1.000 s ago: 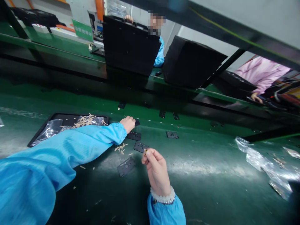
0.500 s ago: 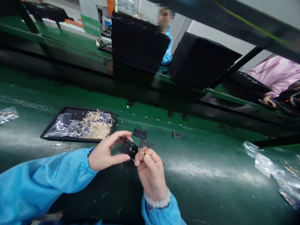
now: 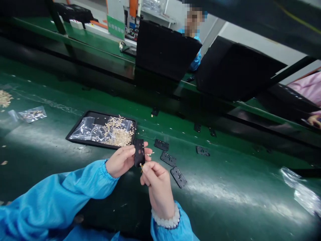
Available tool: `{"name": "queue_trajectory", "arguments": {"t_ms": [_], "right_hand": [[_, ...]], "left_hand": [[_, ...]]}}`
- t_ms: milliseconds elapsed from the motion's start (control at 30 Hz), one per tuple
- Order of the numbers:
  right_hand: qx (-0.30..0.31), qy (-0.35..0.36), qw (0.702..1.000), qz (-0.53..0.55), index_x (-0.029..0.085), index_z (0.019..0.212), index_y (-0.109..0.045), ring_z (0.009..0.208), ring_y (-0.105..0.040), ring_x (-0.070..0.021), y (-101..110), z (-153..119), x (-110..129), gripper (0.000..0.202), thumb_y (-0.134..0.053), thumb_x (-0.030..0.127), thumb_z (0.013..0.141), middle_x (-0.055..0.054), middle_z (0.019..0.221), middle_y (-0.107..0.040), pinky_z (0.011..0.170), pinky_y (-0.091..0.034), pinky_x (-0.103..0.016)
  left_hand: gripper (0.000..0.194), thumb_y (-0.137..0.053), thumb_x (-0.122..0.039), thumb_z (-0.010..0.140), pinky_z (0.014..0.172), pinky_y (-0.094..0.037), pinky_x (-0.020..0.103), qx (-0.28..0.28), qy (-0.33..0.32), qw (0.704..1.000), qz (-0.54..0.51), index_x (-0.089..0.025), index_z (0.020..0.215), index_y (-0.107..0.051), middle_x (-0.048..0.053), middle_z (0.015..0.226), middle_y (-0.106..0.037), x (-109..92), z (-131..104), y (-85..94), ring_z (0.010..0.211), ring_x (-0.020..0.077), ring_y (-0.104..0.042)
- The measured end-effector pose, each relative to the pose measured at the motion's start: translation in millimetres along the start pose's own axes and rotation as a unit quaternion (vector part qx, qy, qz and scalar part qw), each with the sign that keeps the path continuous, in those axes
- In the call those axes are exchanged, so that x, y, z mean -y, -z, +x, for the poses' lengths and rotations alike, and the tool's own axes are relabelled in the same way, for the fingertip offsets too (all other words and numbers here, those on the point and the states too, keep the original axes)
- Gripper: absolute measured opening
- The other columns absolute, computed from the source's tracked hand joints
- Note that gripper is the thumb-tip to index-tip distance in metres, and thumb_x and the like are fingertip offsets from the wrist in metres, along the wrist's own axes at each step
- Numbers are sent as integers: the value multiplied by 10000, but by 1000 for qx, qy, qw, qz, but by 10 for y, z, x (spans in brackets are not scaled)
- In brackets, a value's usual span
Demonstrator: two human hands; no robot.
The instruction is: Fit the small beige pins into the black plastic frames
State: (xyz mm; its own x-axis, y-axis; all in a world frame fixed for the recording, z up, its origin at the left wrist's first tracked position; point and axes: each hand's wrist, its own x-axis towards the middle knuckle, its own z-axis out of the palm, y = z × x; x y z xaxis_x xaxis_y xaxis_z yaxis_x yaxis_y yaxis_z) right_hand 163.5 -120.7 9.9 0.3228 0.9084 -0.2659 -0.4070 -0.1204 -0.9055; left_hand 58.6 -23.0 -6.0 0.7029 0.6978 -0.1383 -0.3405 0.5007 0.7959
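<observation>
My left hand (image 3: 121, 160) holds a black flat plate (image 3: 139, 151) upright between thumb and fingers, with small cutouts in it. Against the plate's lower edge, my right hand (image 3: 157, 179) pinches a small yellowish piece (image 3: 141, 166). Some small pale strips (image 3: 150, 154) show beside the left fingertips. Right of the hands, several black plates lie on the green table, among them one close to my right hand (image 3: 178, 177) and another above it (image 3: 168, 158).
A black tray (image 3: 87, 144) with plastic bags and many pale strips stands left of the hands. Clear bags lie at the far left (image 3: 33, 114) and right (image 3: 304, 197). Dark panels (image 3: 165, 50) stand behind, with a person in blue beyond them.
The view has shifted left. My left hand has turned the plate more upright, and my right hand has brought the small piece to its lower edge. A plate near the right hand is now uncovered.
</observation>
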Motion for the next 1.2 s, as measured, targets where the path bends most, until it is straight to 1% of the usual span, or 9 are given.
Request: {"name": "queue_trajectory", "arguments": {"t_ms": [133,300,433,567,667,767,1033,1100,1200], "right_hand": [[2,-9,1000,-14,176,577,-568,441,-314,-68,-59,-9,20,221,-674,324,702,84,455,-352,487,-291,-242],[-1,-17,1000,-26,175,567,-573,441,-301,-68,-74,6,17,191,-662,297,685,83,444,-354,482,-289,-239],[-6,-14,999,-40,172,573,-572,445,-309,-70,-70,18,0,172,-641,286,681,78,448,-375,487,-291,-239],[-20,-4,997,-80,166,569,-553,468,-315,-73,-81,14,14,171,-628,281,671,61,469,-410,483,-259,-232],[-28,3,993,-111,165,559,-538,491,-295,-76,-84,9,12,183,-621,284,671,60,486,-386,484,-252,-228],[-23,15,991,-132,163,574,-544,514,-289,-79,-75,11,-9,167,-613,271,681,63,512,-361,503,-269,-228],[-13,21,988,-150,164,587,-535,507,-298,-81,-82,6,-9,174,-594,278,704,58,515,-376,497,-270,-232],[-12,23,988,-152,163,597,-539,504,-304,-80,-82,4,-11,170,-594,277,711,57,516,-382,495,-273,-232],[-6,24,988,-151,163,602,-537,502,-309,-79,-80,-1,-18,172,-596,276,718,55,519,-393,495,-277,-232]], "left_hand": [[394,-620,-377,742,792,-525,405,6,-12,1000,25,-156,1067,-652,138,1020,-708,10,-6,18,852,250,-674],[369,-667,-357,724,744,-526,360,19,-13,1000,-10,-167,1039,-682,123,988,-719,-3,-14,16,820,232,-672],[336,-662,-314,745,716,-513,343,31,-12,999,-27,-170,1048,-688,125,997,-717,-7,-23,18,829,240,-664],[335,-681,-299,739,746,-502,348,34,-21,999,-21,-198,1058,-692,105,1002,-714,-7,-33,28,840,232,-651],[363,-716,-299,703,756,-494,349,10,-21,1000,8,-193,1049,-699,99,965,-713,-15,-50,17,819,221,-636],[368,-739,-297,671,713,-486,321,-27,-14,999,15,-185,1021,-712,85,893,-710,-27,-76,-25,752,188,-610],[381,-799,-284,575,652,-451,266,-119,38,991,-52,-146,923,-729,53,757,-665,-58,-126,-188,661,130,-556],[379,-802,-282,571,637,-441,240,-131,40,988,-68,-138,912,-721,31,728,-634,-54,-136,-219,651,111,-540],[371,-798,-276,581,590,-421,210,-136,32,986,-87,-140,911,-697,-3,701,-583,-45,-153,-260,623,88,-516]]}}
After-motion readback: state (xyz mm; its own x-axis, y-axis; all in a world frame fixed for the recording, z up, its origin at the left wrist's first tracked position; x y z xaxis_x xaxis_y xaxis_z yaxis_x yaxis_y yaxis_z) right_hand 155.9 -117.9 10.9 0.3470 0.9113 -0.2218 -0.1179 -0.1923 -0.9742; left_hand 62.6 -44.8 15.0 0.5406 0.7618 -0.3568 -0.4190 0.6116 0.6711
